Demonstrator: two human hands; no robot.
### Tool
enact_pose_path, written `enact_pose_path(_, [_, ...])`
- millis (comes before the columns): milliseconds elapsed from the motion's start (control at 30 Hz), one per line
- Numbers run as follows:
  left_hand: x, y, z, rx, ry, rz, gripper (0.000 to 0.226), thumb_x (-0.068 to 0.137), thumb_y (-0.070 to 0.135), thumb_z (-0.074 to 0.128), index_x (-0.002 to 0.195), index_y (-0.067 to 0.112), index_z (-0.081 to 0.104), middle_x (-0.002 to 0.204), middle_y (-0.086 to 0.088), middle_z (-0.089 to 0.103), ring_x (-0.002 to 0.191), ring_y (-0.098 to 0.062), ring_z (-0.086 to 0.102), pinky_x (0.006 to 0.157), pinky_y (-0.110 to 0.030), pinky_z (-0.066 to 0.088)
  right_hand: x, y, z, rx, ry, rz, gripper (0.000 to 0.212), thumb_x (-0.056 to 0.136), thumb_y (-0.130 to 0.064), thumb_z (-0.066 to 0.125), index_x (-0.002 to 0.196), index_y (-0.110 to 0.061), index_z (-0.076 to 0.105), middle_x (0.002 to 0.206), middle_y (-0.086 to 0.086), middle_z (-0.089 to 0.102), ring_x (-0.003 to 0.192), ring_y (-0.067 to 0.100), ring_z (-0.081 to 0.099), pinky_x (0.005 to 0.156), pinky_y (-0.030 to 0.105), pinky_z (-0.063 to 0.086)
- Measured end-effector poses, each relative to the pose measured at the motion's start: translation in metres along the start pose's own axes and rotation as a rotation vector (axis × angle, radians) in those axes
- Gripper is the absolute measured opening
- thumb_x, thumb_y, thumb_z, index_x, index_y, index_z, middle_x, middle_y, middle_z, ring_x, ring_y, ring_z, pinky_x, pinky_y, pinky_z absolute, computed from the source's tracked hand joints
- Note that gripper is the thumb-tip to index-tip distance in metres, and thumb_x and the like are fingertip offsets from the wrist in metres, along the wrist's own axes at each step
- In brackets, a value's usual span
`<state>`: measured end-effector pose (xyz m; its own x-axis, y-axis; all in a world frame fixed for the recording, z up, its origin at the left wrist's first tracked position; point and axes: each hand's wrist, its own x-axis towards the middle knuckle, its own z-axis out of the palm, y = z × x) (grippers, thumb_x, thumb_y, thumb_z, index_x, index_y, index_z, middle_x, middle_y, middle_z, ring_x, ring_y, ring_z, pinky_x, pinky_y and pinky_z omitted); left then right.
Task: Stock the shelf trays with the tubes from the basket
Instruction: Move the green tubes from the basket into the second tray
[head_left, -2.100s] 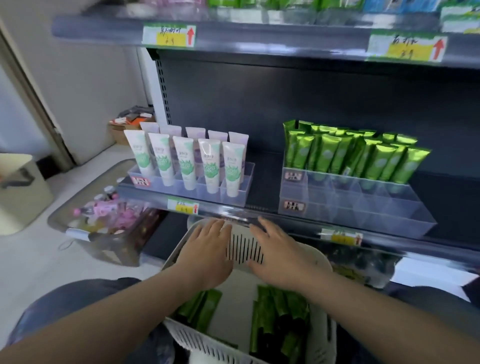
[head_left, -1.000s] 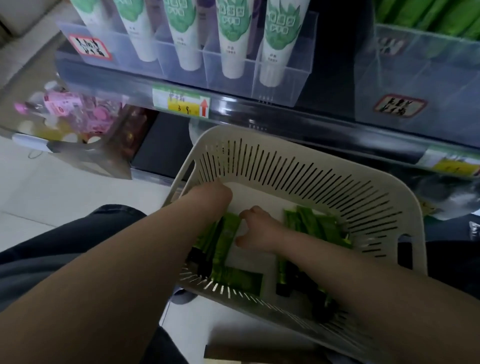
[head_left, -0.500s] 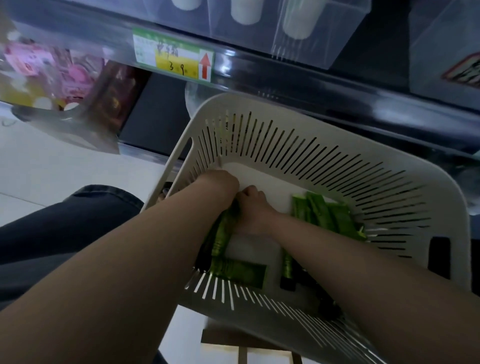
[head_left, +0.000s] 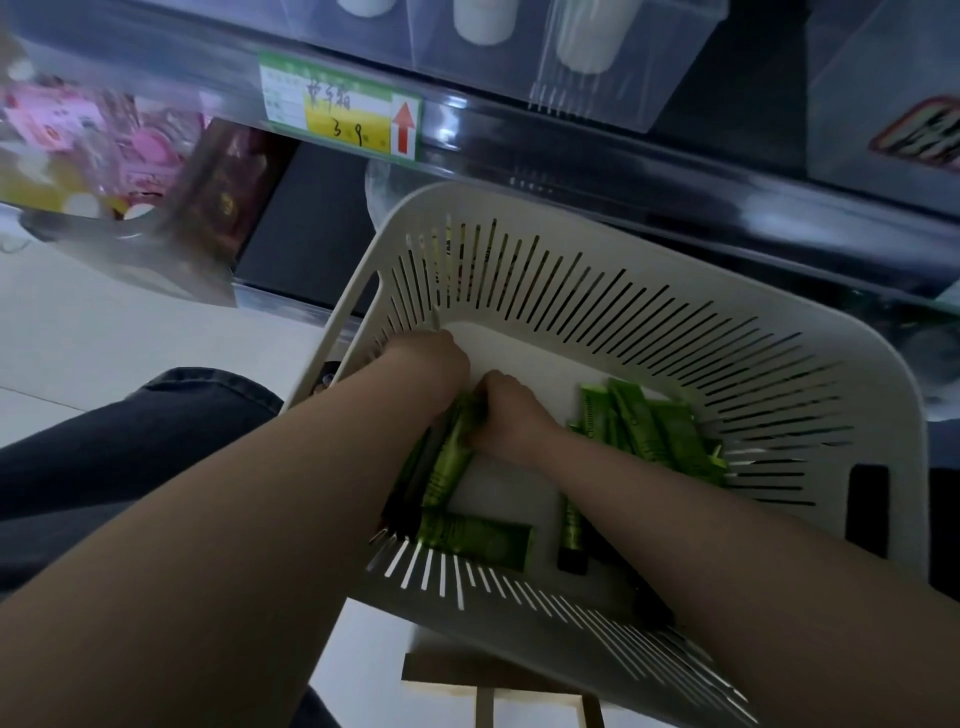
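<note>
A white slotted basket (head_left: 613, 291) sits below the shelf edge and holds several green tubes. Both my hands are down inside it. My left hand (head_left: 434, 364) and my right hand (head_left: 506, 410) meet over a bunch of green tubes (head_left: 449, 462) at the basket's left side, and both curl round them. Another green tube (head_left: 478, 538) lies flat near the front wall. A further pile of green tubes (head_left: 654, 431) lies at the right. Clear shelf trays (head_left: 597, 88) with the white caps of the tubes standing in them show along the top.
The shelf's dark front rail (head_left: 571, 156) carries a green and yellow price label (head_left: 340, 111). A clear bin of pink items (head_left: 104, 150) stands at the left. The basket rests on a wooden stool (head_left: 483, 686). My dark trouser leg (head_left: 104, 447) is at the left.
My hands went from the basket's far rim down into it. The right hand closed in on the left-side tubes beside the left hand. The view dropped toward the basket.
</note>
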<state>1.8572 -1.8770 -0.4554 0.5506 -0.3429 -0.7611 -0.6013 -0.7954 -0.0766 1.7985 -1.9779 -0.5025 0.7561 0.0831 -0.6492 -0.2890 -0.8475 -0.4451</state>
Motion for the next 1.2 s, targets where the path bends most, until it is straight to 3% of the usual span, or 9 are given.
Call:
enact_pose_path(100, [-0.003, 0.001, -0.002, -0.008, 0.028, 0.019, 0.046, 0.085, 0.015, 0.066, 0.126, 0.003, 0.051, 0.129, -0.015, 0.046, 0.115, -0.031, 0.051, 0.097, -0.043, 0.047, -0.004, 0.001, -0.007, 0.07, -0.001, 0.012, 0.049, 0.079, -0.019, 0.071, 0.117, -0.006, 0.045, 0.12, 0.012, 0.05, 0.099, 0.021, 0.047, 0.071, 0.028, 0.034])
enact_pose_path(333, [-0.014, 0.0, -0.003, -0.102, 0.025, 0.037, 0.044, 0.085, 0.017, 0.065, 0.125, 0.006, 0.05, 0.123, -0.011, 0.055, 0.113, -0.027, 0.054, 0.094, -0.036, 0.046, -0.02, 0.001, -0.022, 0.174, -0.005, 0.021, 0.038, 0.078, -0.018, 0.074, 0.111, -0.006, 0.061, 0.115, 0.011, 0.06, 0.106, 0.024, 0.056, 0.074, 0.024, 0.04])
enact_pose_path(600, [-0.046, -0.001, -0.011, -0.293, 0.089, 0.059, 0.03, 0.085, 0.015, 0.063, 0.114, 0.009, 0.061, 0.113, -0.008, 0.062, 0.102, -0.024, 0.059, 0.089, -0.032, 0.05, -0.049, -0.006, -0.033, 0.28, 0.005, 0.006, 0.027, 0.076, -0.011, 0.074, 0.102, -0.005, 0.068, 0.098, 0.011, 0.063, 0.099, 0.028, 0.061, 0.088, 0.04, 0.053])
enact_pose_path(833, [-0.075, 0.004, -0.005, -0.377, 0.21, 0.043, 0.026, 0.079, 0.018, 0.072, 0.104, 0.014, 0.066, 0.098, -0.002, 0.059, 0.086, -0.016, 0.05, 0.076, -0.025, 0.041, -0.082, -0.012, -0.058, 0.242, 0.079, -0.082, 0.022, 0.079, -0.01, 0.072, 0.101, -0.008, 0.07, 0.097, 0.002, 0.061, 0.089, 0.013, 0.054, 0.075, 0.024, 0.044])
enact_pose_path(933, [-0.089, 0.01, -0.01, -0.424, 0.284, 0.047, 0.018, 0.081, 0.016, 0.068, 0.099, 0.017, 0.066, 0.092, 0.001, 0.059, 0.089, -0.017, 0.056, 0.076, -0.026, 0.043, -0.098, -0.01, -0.075, 0.204, 0.102, -0.091, 0.026, 0.078, -0.013, 0.073, 0.104, -0.012, 0.069, 0.104, 0.003, 0.064, 0.092, 0.013, 0.055, 0.075, 0.024, 0.042])
enact_pose_path(1200, [-0.126, 0.029, -0.04, -0.485, 0.442, 0.016, 0.02, 0.083, 0.014, 0.064, 0.102, 0.018, 0.069, 0.099, -0.003, 0.066, 0.094, -0.019, 0.06, 0.078, -0.028, 0.047, -0.142, 0.001, -0.113, 0.199, 0.221, -0.115, 0.014, 0.077, -0.013, 0.073, 0.088, -0.019, 0.068, 0.082, -0.009, 0.059, 0.084, 0.01, 0.057, 0.073, 0.026, 0.044])
